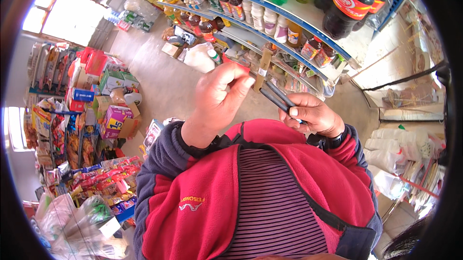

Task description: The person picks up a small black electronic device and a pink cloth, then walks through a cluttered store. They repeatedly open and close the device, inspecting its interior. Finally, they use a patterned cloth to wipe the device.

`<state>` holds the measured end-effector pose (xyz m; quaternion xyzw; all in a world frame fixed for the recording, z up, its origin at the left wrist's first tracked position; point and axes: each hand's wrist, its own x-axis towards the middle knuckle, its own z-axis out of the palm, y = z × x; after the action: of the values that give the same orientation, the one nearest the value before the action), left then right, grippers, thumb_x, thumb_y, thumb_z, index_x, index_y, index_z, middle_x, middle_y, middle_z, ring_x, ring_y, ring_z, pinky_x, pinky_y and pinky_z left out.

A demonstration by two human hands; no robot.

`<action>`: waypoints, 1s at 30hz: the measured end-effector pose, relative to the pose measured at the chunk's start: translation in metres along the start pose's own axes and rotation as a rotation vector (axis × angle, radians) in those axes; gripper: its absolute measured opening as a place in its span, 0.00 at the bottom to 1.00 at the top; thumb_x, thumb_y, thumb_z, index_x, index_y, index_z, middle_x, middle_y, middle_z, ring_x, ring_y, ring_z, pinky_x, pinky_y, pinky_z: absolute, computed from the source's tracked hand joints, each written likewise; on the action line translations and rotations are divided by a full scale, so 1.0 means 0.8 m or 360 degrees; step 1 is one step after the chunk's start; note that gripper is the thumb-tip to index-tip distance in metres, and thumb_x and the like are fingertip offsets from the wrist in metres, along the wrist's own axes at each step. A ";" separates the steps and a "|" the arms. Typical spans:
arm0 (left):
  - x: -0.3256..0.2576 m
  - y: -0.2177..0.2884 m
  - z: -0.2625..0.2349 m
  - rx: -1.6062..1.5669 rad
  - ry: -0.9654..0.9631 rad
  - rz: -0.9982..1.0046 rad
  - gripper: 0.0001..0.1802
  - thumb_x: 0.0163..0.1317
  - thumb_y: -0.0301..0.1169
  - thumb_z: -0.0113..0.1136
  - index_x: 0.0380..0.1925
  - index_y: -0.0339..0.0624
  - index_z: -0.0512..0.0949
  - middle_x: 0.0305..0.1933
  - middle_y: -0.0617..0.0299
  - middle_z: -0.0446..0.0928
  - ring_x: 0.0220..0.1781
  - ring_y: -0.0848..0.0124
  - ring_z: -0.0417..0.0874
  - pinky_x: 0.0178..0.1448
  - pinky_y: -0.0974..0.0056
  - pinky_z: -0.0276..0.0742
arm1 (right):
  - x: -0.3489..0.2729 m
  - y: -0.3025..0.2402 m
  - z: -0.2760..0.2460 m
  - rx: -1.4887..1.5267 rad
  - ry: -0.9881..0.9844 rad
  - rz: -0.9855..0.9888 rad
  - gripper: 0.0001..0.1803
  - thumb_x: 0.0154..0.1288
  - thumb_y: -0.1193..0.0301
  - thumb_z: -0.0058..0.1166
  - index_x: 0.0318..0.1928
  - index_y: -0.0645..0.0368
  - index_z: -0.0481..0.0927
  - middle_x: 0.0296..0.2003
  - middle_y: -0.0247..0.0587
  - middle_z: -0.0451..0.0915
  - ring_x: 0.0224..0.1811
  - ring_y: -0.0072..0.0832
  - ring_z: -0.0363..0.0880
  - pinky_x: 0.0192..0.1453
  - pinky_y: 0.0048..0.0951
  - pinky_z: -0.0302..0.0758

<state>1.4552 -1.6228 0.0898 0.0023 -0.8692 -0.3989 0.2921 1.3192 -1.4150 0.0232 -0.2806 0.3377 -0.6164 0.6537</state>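
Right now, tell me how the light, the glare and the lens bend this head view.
Head view: daylight blows out the window at upper left to plain white; the shelves curve hard toward the rim from the fisheye, and the corners are black; the left hand and right hand on the dark sticks are evenly lit and sharp, while goods near the rim smear.

Bare floor (161,84) leaves open room to the left of the hands. Ahead, bottle-packed shelves (289,16) block the way; stacked boxes (113,110) crowd the far left.
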 end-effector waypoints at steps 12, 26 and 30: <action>-0.037 -0.022 -0.018 -0.0549 -0.0293 -0.0618 0.09 0.60 0.25 0.64 0.40 0.36 0.78 0.29 0.65 0.78 0.28 0.81 0.77 0.31 0.74 0.73 | 0.068 0.006 0.007 -0.0141 -0.0176 0.0205 0.12 0.72 0.66 0.48 0.45 0.63 0.74 0.23 0.32 0.68 0.19 0.14 0.60 0.19 0.16 0.57; -0.108 -0.154 -0.165 -0.0526 0.0314 -0.1058 0.06 0.61 0.27 0.64 0.31 0.36 0.78 0.17 0.68 0.71 0.18 0.83 0.71 0.21 0.73 0.65 | 0.271 0.031 0.038 -0.0316 -0.0140 0.0406 0.13 0.71 0.69 0.49 0.51 0.62 0.72 0.29 0.34 0.74 0.20 0.16 0.65 0.24 0.16 0.63; -0.130 -0.218 -0.224 -0.0651 0.0419 -0.1209 0.07 0.60 0.30 0.64 0.30 0.36 0.78 0.17 0.67 0.72 0.18 0.81 0.72 0.21 0.72 0.66 | 0.375 0.040 0.053 -0.0549 -0.0181 0.0647 0.09 0.71 0.71 0.43 0.45 0.62 0.74 0.26 0.28 0.72 0.21 0.14 0.65 0.24 0.16 0.63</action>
<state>1.5929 -1.8409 0.0077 0.3142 -0.6655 -0.6377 0.2274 1.3757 -1.7130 -0.0043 -0.3486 0.4497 -0.3892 0.7244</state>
